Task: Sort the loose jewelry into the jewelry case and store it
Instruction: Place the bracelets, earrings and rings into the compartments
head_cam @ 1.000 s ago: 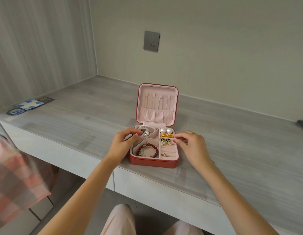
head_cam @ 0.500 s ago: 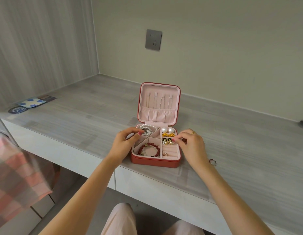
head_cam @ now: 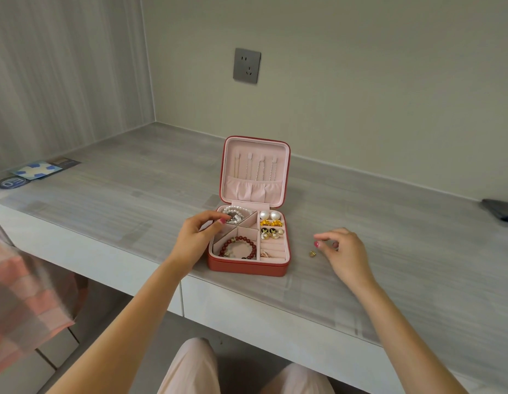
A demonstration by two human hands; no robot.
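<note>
Left hand: centre frame, forearm from lower left, fingers curled, thumb and forefinger near-touching. Right hand: centre-right, fingers loosely curled downward, holding nothing.
</note>
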